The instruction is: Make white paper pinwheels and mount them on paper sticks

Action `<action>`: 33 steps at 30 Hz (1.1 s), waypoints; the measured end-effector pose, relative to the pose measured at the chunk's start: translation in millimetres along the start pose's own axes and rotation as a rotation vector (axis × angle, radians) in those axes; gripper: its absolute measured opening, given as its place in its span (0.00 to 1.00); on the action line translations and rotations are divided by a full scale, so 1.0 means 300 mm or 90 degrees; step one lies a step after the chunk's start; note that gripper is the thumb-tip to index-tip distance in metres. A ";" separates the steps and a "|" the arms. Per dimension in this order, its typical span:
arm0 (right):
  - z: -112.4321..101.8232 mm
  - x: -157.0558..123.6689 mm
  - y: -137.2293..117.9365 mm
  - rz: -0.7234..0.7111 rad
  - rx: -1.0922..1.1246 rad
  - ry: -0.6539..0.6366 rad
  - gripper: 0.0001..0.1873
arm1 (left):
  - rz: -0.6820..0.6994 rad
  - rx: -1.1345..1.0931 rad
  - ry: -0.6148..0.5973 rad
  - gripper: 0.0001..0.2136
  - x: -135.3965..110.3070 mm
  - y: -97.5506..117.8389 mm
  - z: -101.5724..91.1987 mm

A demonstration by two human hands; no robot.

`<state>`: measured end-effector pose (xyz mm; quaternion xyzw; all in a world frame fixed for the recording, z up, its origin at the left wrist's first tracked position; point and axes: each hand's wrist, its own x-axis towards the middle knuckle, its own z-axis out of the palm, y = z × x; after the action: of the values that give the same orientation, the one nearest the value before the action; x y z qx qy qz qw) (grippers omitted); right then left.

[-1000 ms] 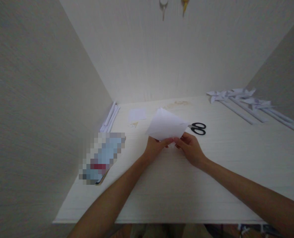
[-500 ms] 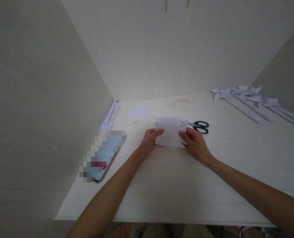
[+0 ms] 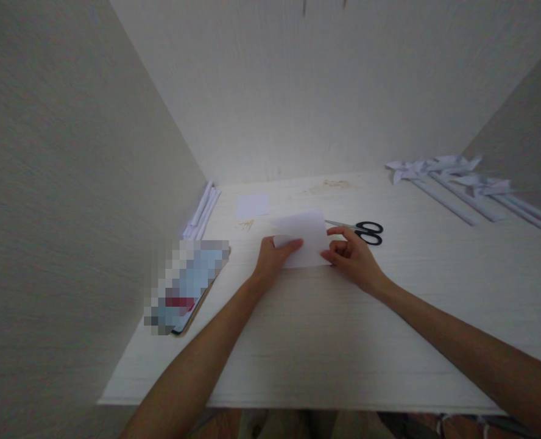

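One white paper sheet (image 3: 314, 238) over the table (image 3: 298, 341), pinched in left hand (image 3: 273, 259); right hand (image 3: 350, 259), thumb now shifted from face to right edge, grip unclear, left seemingly doing the steadying

1. Between the left hand (image 3: 270, 259) and right hand (image 3: 350, 259), the paper sheet (image 3: 311, 241) fills the gap.
2. Nearer the body than both hands, bare tabletop (image 3: 320, 341) offers passage between the forearms.
3. Directly beyond the right hand, scissors (image 3: 371, 227) obstruct.
4. Rightward from it, open room reaches the paper pinwheels (image 3: 448, 167).
5. Left of the left hand, a blurred phone-like object (image 3: 197, 280) blocks low passage.
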<state>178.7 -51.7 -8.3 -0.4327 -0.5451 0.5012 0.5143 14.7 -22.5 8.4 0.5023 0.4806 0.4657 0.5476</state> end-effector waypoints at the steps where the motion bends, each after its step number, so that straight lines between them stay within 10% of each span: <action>1: -0.001 -0.001 -0.002 0.005 0.008 -0.013 0.18 | 0.002 -0.024 -0.005 0.12 0.005 -0.006 -0.004; 8: -0.038 0.009 -0.002 -0.114 -0.030 -0.039 0.21 | -0.013 -0.170 -0.058 0.13 0.034 -0.033 -0.039; 16: -0.066 0.018 0.014 -0.125 -0.202 -0.101 0.06 | -0.052 -0.071 -0.151 0.12 0.024 -0.037 -0.049; 33: -0.018 0.030 0.020 -0.115 -0.304 -0.062 0.10 | -0.006 0.069 -0.184 0.12 -0.004 -0.037 -0.006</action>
<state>183.0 -41.5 -13.4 -0.4668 -0.7086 0.3302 0.4135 12.9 -24.2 -2.8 0.5907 0.4234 0.3591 0.5856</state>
